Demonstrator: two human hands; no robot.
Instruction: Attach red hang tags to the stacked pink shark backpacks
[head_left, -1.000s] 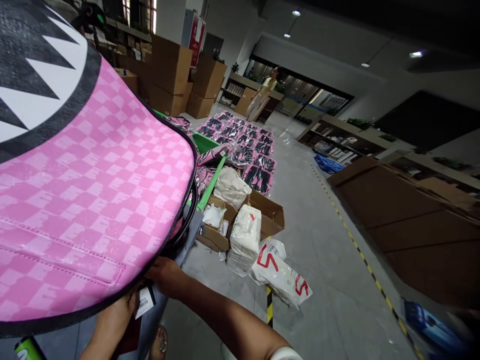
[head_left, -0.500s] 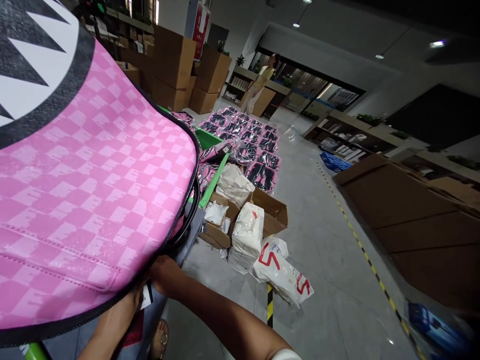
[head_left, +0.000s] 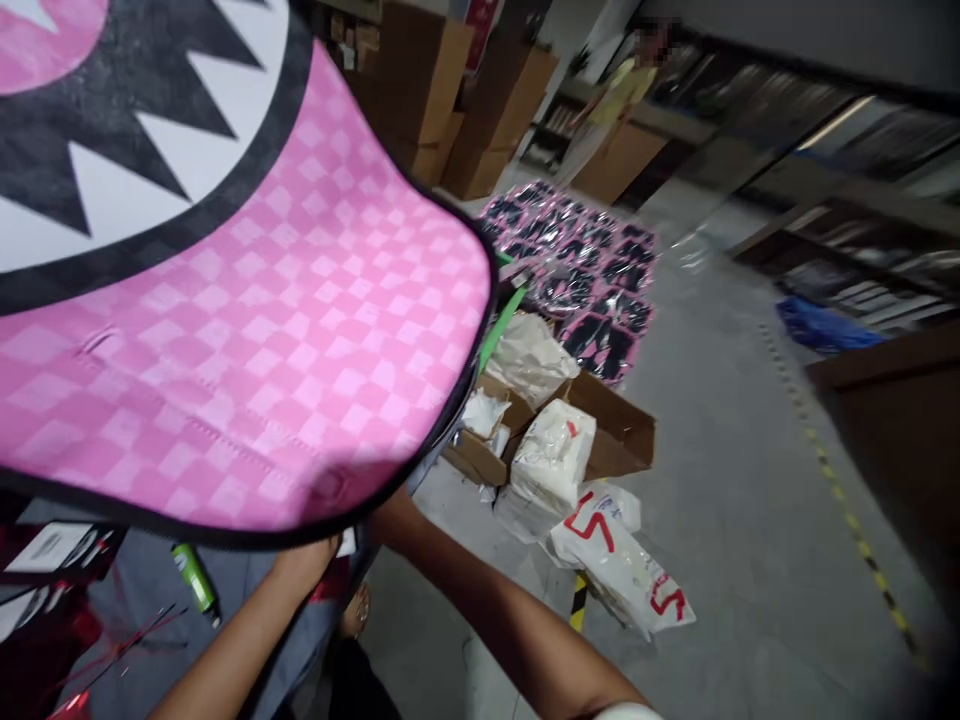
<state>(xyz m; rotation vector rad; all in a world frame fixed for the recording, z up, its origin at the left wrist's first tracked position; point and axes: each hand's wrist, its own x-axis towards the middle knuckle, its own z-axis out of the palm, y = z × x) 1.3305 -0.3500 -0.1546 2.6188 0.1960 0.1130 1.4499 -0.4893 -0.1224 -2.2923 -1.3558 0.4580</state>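
A large pink checkered backpack with a black-and-white toothed mouth print fills the upper left, held up close to the camera. My left hand reaches up under its lower edge; its fingers are hidden behind the bag. My right hand also goes under the bag's lower right edge, and only the wrist and forearm show. A white tag peeks out between the two hands.
A grey table below holds a green marker. On the floor stand open cardboard boxes with white bags, a marked sack, and rows of wrapped pink bags. A person stands far back by stacked cartons.
The view has tipped down and left, and the backpack has swung up and to the right, now covering both hands. The green marker and grey table have come into sight.
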